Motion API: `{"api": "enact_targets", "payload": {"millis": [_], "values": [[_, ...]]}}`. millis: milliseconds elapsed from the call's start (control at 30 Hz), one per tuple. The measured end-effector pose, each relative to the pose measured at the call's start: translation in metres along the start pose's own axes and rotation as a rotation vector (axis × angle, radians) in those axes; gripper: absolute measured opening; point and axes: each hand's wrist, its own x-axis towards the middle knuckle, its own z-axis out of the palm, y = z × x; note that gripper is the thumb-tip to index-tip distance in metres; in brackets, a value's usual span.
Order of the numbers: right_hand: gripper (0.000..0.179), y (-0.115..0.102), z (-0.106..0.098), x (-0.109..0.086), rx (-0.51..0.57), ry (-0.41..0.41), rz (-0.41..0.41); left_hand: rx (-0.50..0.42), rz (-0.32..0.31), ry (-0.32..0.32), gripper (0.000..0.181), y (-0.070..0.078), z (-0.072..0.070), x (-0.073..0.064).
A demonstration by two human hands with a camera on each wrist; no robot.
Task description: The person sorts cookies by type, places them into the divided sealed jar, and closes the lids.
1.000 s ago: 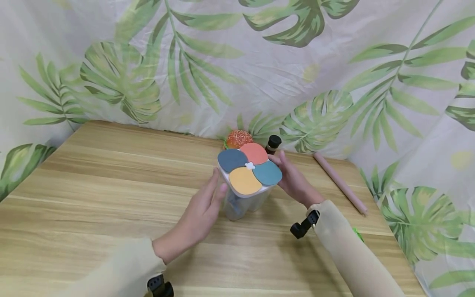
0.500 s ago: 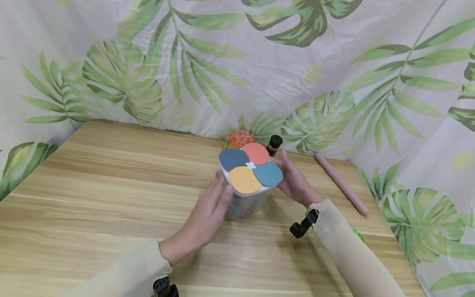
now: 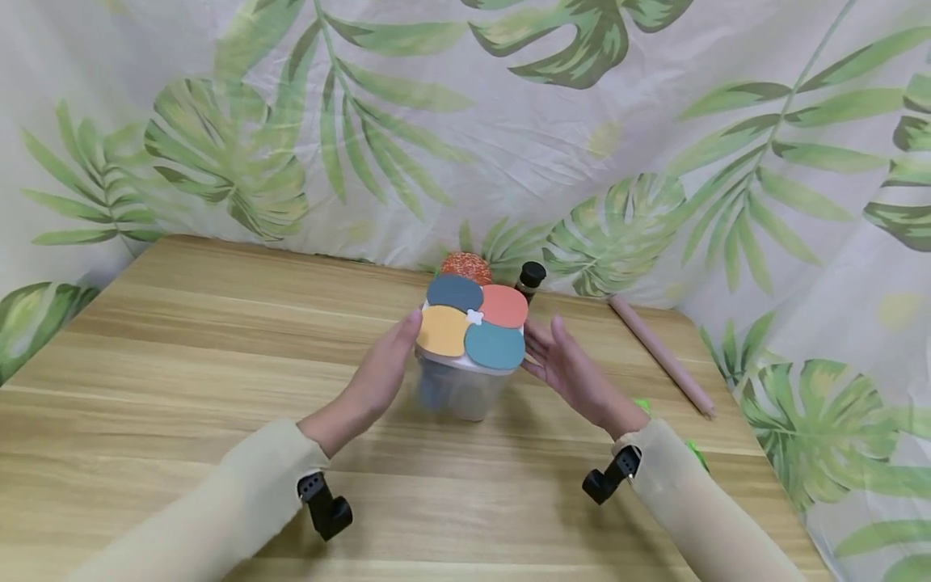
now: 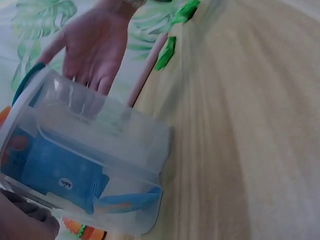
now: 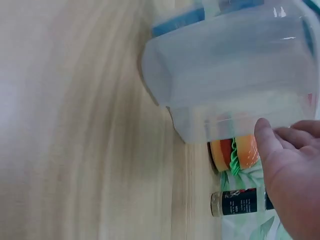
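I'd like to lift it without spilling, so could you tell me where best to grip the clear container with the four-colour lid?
Grip the clear container by its walls just under the lid, from left and right. It stands upright, with both sides free; the left hand and right hand already flank it there.

Bright, even light with soft shadows; both wrist views look motion-blurred, perhaps defocused

Container (image 3: 465, 380), bottle (image 3: 530, 280), rod (image 3: 662, 356) on table (image 3: 182, 380)

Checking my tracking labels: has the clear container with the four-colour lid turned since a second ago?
Yes. The container has rotated: its yellow petal, earlier toward the person, now faces left, judged against the black-capped bottle behind it.
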Motion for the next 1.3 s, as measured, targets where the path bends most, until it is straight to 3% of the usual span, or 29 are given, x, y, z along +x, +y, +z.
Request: {"api": "enact_targets", "payload": {"millis": [467, 667, 967, 1033, 1133, 1300], "values": [[0.085, -0.004, 0.029, -0.025, -0.073, -0.006, -0.028, -0.119, -0.116, -0.036, 0.086, -0.001, -0.017, 0.032], [0.082, -0.004, 0.033, -0.028, -0.09, 0.001, -0.054, -0.161, -0.12, -0.078, 0.086, -0.001, -0.018, 0.036], [0.079, -0.002, 0.033, -0.03, -0.088, 0.027, -0.061, -0.144, -0.112, -0.073, 0.084, -0.004, -0.016, 0.039], [0.078, -0.001, 0.032, -0.03, -0.092, 0.052, -0.057, -0.124, -0.093, -0.064, 0.082, -0.004, -0.015, 0.038], [0.077, -0.001, 0.031, -0.03, -0.124, 0.128, -0.059, -0.045, -0.013, -0.019, 0.077, -0.006, -0.015, 0.037], [0.066, -0.004, 0.025, -0.032, -0.283, 0.309, -0.129, 0.193, 0.245, 0.099, 0.06, -0.007, -0.019, 0.033]]}}
